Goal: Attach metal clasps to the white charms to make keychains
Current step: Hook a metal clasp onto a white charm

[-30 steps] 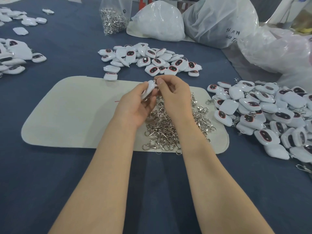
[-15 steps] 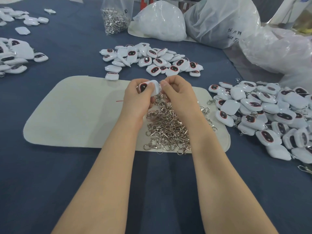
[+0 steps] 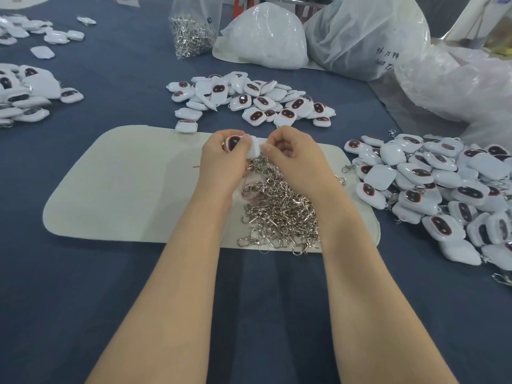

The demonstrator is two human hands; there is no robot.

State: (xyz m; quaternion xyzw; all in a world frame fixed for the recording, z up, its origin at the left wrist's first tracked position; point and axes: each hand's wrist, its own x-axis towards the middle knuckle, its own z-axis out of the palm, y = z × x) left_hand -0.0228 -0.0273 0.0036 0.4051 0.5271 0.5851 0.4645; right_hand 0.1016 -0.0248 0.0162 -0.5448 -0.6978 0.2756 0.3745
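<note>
- Holding a charm over the mat's far edge: left hand curls round it; right hand pinches its side.
- Charm likely light, rigid, slick; grip its edges.

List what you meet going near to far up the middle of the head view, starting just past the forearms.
Clasp pile → left hand and right hand pinching a charm → charm pile → clasp bag.

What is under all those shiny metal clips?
A cream mat lies under the clasp pile. The left hand and right hand cover its far part, hiding what's beneath there.
</note>
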